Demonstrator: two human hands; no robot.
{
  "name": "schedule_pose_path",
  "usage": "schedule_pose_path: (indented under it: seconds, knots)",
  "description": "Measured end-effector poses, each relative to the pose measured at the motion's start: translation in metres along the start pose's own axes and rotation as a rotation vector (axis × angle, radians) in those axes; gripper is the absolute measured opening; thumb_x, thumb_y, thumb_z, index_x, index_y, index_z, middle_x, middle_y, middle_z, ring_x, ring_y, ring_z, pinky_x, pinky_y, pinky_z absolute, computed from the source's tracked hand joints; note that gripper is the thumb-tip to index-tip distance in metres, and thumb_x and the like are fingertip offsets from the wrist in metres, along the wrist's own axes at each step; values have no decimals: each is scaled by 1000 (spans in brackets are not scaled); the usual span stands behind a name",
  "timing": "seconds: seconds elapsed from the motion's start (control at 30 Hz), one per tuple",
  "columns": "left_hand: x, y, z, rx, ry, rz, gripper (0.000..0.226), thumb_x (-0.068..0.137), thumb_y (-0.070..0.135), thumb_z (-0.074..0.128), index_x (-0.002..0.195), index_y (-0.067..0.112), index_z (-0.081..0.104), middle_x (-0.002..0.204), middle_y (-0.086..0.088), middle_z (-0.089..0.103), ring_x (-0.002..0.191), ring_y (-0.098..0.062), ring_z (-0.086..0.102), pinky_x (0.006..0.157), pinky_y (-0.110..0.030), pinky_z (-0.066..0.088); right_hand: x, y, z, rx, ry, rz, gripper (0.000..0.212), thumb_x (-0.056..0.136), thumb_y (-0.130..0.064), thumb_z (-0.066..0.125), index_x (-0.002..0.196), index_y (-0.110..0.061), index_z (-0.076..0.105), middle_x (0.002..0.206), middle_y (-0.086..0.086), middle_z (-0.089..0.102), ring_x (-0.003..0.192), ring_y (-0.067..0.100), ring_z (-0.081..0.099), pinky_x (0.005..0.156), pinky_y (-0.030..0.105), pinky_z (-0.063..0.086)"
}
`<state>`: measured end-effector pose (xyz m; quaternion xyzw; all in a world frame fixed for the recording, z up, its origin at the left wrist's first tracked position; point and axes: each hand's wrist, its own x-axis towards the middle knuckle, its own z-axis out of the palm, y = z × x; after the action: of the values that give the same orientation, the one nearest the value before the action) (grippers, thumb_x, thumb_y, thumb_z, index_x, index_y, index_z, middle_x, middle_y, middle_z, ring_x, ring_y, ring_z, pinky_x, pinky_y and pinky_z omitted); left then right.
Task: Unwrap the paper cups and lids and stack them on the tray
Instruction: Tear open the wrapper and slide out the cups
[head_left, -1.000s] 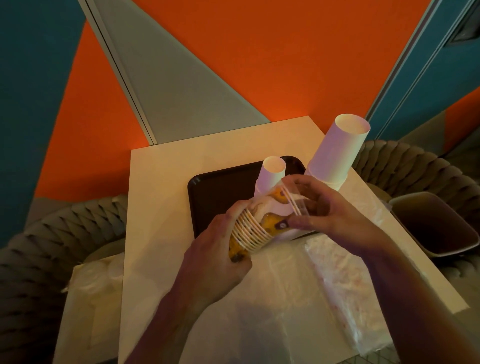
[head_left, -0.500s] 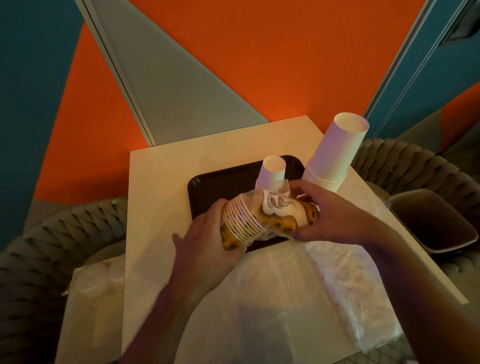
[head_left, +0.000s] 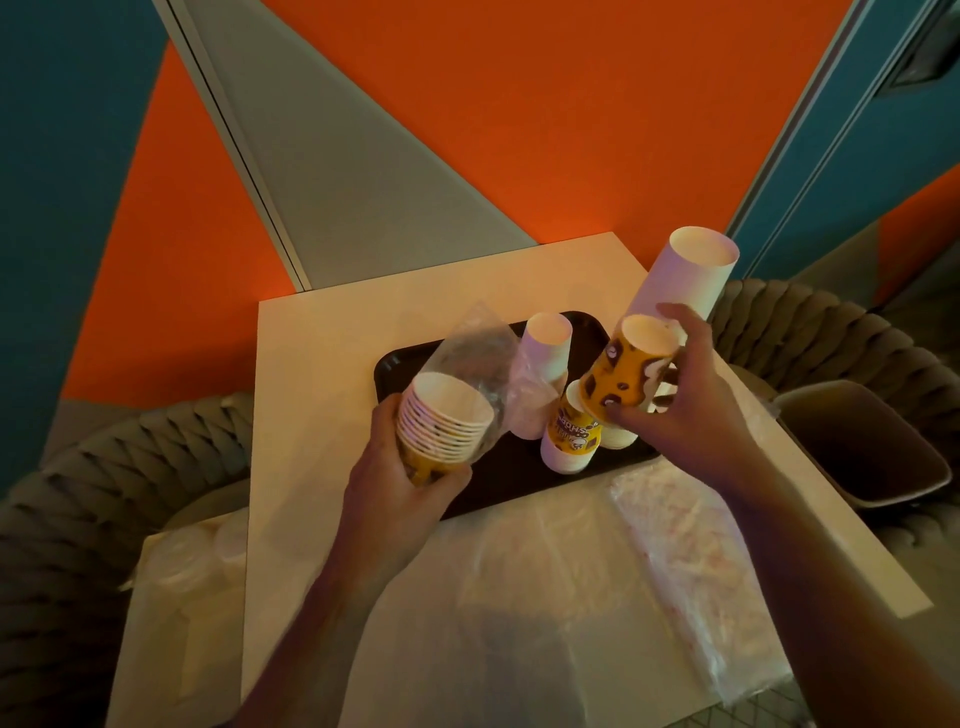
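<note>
Left hand (head_left: 400, 483) grasps a nested stack of yellow-printed paper cups (head_left: 441, 428), rims up, with a clear plastic wrapper (head_left: 475, 358) loose round its top, above the near left edge of the dark brown plastic tray (head_left: 395, 364). Right hand (head_left: 691, 395) grips a short inverted stack of yellow patterned cups (head_left: 626, 371) over an upside-down yellow-and-white cup (head_left: 571, 434) standing on the tray. Tall white cup stacks (head_left: 545, 343) (head_left: 680, 275) stand behind. Tray sits on the cream bench (head_left: 322, 364); flat plastic sheets (head_left: 519, 597) lie nearer.
</note>
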<state>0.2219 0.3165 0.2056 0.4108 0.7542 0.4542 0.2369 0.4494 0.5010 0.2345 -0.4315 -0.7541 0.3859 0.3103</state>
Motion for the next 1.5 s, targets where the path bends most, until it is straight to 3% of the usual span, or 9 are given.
schedule_pose_path:
  seconds: [0.23, 0.37, 0.7, 0.8, 0.93, 1.13, 1.2, 1.37, 1.5]
  knots:
    - [-6, -5, 1, -30, 0, -42, 85, 75, 32, 87, 136, 49, 30, 117, 39, 48, 107, 17, 51, 77, -9, 46, 8, 11, 22, -186, 17, -125, 81, 72, -11, 90, 131, -30, 38, 127, -12, 49, 112, 12, 53, 84, 32, 53]
    - [-7, -5, -1, -40, 12, -38, 86, 74, 28, 88, 132, 51, 29, 116, 38, 49, 107, 15, 52, 78, -9, 46, 14, 19, 30, -370, 16, -115, 78, 71, -18, 90, 126, -32, 37, 128, -2, 56, 111, 27, 58, 81, 50, 59]
    - [-10, -2, -3, 13, 16, 4, 84, 73, 33, 88, 131, 53, 30, 121, 30, 54, 111, 9, 56, 80, -11, 49, 16, 37, 44, -536, -114, -96, 63, 76, -8, 85, 129, -15, 52, 146, -1, 44, 117, 29, 59, 86, 47, 59]
    - [-10, 1, -3, 50, 12, 20, 87, 73, 34, 88, 131, 54, 26, 116, 37, 51, 104, 13, 56, 80, -18, 54, 15, 44, 51, -564, -137, -72, 56, 83, -4, 79, 132, -12, 55, 146, -1, 46, 122, 31, 58, 90, 45, 58]
    - [-11, 7, -2, 139, -42, 84, 95, 74, 32, 88, 135, 53, 17, 121, 29, 47, 103, -3, 62, 78, -31, 62, 17, 37, 47, -583, -165, -56, 53, 83, -8, 79, 132, -14, 59, 147, -3, 48, 121, 30, 59, 88, 48, 57]
    - [-10, 14, 1, 159, -132, 160, 89, 79, 30, 84, 129, 57, 17, 116, 39, 44, 104, 7, 58, 75, -20, 58, 22, -6, 27, -263, 29, -94, 28, 84, 6, 62, 101, -14, 71, 97, -1, 72, 86, 16, 66, 74, 25, 53]
    - [-10, 16, 2, 162, -153, 166, 88, 80, 31, 83, 128, 59, 15, 116, 42, 41, 104, 9, 56, 75, -16, 56, 19, -26, 22, -65, -26, -51, 28, 84, 8, 62, 94, -15, 74, 85, -8, 74, 78, 5, 67, 69, 11, 49]
    - [-12, 21, 5, 169, -185, 185, 88, 82, 33, 81, 127, 65, 12, 113, 48, 36, 104, 20, 49, 73, -5, 50, 16, -46, 15, 27, -374, -78, 43, 89, 8, 59, 95, -29, 80, 91, -12, 78, 88, 11, 72, 84, 33, 58]
    - [-14, 27, 6, 176, -190, 192, 96, 82, 33, 81, 116, 79, 4, 111, 57, 32, 106, 25, 45, 73, -4, 48, 16, -52, 17, 144, -603, -35, 21, 88, -9, 76, 103, -24, 80, 98, -8, 78, 96, 8, 73, 86, 24, 58]
